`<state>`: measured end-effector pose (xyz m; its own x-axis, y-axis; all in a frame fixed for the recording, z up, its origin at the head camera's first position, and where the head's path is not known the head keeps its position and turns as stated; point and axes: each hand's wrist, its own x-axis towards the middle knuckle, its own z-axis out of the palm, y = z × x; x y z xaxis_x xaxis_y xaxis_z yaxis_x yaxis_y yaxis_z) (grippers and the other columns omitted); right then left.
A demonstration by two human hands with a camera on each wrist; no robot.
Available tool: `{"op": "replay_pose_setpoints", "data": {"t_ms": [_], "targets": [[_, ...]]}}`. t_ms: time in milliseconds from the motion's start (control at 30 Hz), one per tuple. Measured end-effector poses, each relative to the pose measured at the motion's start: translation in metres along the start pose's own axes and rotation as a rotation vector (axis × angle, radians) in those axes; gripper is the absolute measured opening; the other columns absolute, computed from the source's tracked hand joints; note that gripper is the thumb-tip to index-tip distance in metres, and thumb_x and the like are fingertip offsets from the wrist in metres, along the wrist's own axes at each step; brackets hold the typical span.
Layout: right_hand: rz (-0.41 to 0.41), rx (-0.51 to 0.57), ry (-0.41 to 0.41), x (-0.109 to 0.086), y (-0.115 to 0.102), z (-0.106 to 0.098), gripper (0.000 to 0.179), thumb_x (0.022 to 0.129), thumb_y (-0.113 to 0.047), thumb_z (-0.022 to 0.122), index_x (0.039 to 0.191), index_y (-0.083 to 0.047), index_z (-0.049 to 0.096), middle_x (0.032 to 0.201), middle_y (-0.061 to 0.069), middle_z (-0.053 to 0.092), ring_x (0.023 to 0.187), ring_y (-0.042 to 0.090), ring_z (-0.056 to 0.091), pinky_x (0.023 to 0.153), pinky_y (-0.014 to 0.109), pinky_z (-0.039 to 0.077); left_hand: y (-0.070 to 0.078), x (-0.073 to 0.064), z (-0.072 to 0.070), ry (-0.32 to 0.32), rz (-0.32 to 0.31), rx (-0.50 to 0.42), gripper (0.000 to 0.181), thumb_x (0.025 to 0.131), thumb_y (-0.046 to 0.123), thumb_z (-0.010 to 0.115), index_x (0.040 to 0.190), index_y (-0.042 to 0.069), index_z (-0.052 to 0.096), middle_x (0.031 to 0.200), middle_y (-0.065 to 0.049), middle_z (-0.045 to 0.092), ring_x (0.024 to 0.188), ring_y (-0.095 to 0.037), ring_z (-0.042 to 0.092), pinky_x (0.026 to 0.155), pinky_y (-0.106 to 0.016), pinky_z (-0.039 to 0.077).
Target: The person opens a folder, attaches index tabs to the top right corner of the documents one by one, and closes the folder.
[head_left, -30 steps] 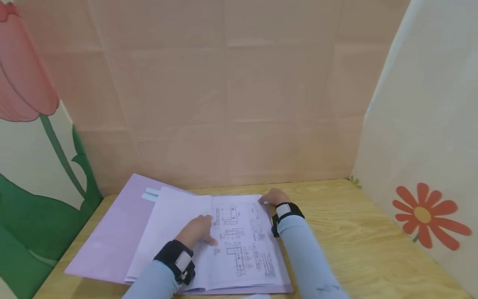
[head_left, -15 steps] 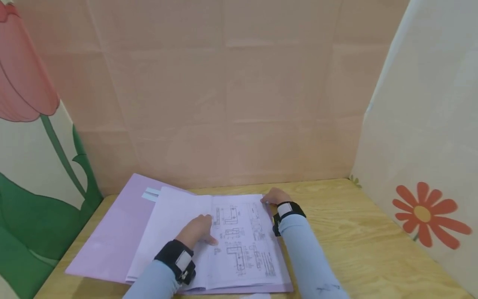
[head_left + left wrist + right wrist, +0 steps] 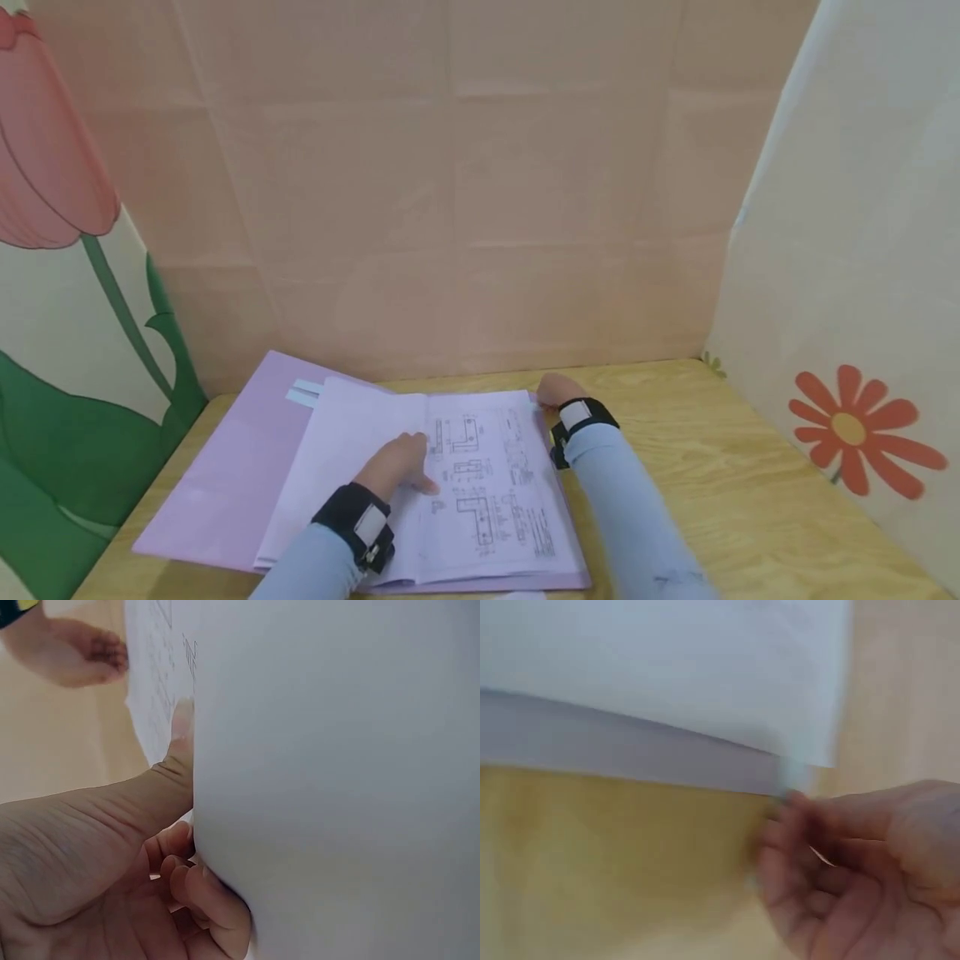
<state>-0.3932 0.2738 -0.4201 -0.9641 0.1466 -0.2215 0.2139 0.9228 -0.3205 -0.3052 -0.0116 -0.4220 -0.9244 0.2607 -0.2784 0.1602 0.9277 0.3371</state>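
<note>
A booklet of white sheets (image 3: 517, 508) lies open on a lilac folder (image 3: 217, 483); technical drawings cover its right page. My left hand (image 3: 395, 467) rests on the booklet near the fold. In the left wrist view its thumb (image 3: 161, 784) lies against the drawn page and the other fingers are bent beside the bulging blank page (image 3: 337, 750). At the far right corner of the sheets, my right hand (image 3: 560, 390) pinches a small pale blue-green strip (image 3: 793, 774), like a sticky tab. That strip is blurred in the right wrist view and overlaps the page edge.
Two pale blue strips (image 3: 303, 392) are on the folder's left cover. A white paper corner (image 3: 523, 596) shows at the bottom edge. The wooden table (image 3: 735, 492) extends right, between a tan sheet (image 3: 487, 192) behind and flower-printed sheets at both sides.
My right hand has shifted slightly right, off the page corner. My left hand and the booklet have stayed nearly in place.
</note>
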Motion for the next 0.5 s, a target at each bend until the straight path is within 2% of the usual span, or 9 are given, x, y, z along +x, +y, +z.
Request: {"op": "replay_pose_setpoints", "data": {"t_ms": [67, 167, 267, 333, 433, 500], "targets": [[-0.015, 0.058, -0.062, -0.003, -0.004, -0.014, 0.020, 0.087, -0.001, 0.056, 0.068, 0.002, 0.063, 0.059, 0.003, 0.053, 0.050, 0.013, 0.046, 0.047, 0.020, 0.036, 0.000, 0.000, 0.000, 0.002, -0.003, 0.010, 0.078, 0.064, 0.032, 0.086, 0.127, -0.002, 0.054, 0.116, -0.021, 0.062, 0.107, -0.036, 0.061, 0.094, -0.049, 0.050], [-0.010, 0.215, -0.123, -0.009, -0.009, -0.025, 0.016, 0.091, -0.004, 0.058, 0.083, 0.005, 0.068, 0.067, 0.005, 0.058, 0.058, 0.014, 0.054, 0.056, 0.022, 0.048, 0.000, 0.002, -0.001, 0.001, -0.008, 0.017, 0.078, 0.064, 0.032, 0.086, 0.127, -0.001, 0.053, 0.117, -0.021, 0.062, 0.107, -0.035, 0.060, 0.095, -0.049, 0.049], [-0.003, 0.371, -0.217, -0.016, -0.013, -0.025, 0.019, 0.094, -0.007, 0.058, 0.100, 0.008, 0.068, 0.080, 0.009, 0.063, 0.071, 0.018, 0.060, 0.072, 0.028, 0.055, -0.001, 0.003, -0.001, -0.008, -0.012, 0.013, 0.078, 0.064, 0.031, 0.086, 0.127, -0.001, 0.053, 0.118, -0.021, 0.062, 0.107, -0.035, 0.060, 0.095, -0.049, 0.049], [0.017, 0.457, -0.259, -0.016, -0.013, -0.019, 0.018, 0.094, -0.007, 0.058, 0.101, 0.007, 0.067, 0.084, 0.011, 0.064, 0.074, 0.020, 0.061, 0.075, 0.030, 0.056, -0.001, 0.004, -0.001, -0.014, -0.017, 0.013, 0.078, 0.064, 0.031, 0.087, 0.127, -0.001, 0.053, 0.117, -0.020, 0.062, 0.107, -0.035, 0.061, 0.095, -0.048, 0.049], [0.031, 0.490, -0.290, -0.014, -0.008, -0.011, 0.016, 0.094, -0.008, 0.059, 0.098, 0.005, 0.068, 0.082, 0.011, 0.064, 0.072, 0.019, 0.060, 0.072, 0.029, 0.055, -0.001, 0.005, -0.002, -0.021, -0.026, 0.013, 0.077, 0.064, 0.031, 0.087, 0.127, 0.000, 0.054, 0.116, -0.020, 0.063, 0.105, -0.034, 0.061, 0.094, -0.047, 0.050], [0.036, 0.434, -0.244, -0.009, -0.001, -0.011, 0.014, 0.093, -0.009, 0.063, 0.092, 0.003, 0.071, 0.077, 0.009, 0.065, 0.067, 0.018, 0.061, 0.066, 0.027, 0.054, 0.000, 0.005, -0.002, -0.023, -0.031, 0.012, 0.076, 0.064, 0.031, 0.086, 0.126, 0.000, 0.055, 0.114, -0.019, 0.064, 0.104, -0.033, 0.062, 0.093, -0.047, 0.051]]}}
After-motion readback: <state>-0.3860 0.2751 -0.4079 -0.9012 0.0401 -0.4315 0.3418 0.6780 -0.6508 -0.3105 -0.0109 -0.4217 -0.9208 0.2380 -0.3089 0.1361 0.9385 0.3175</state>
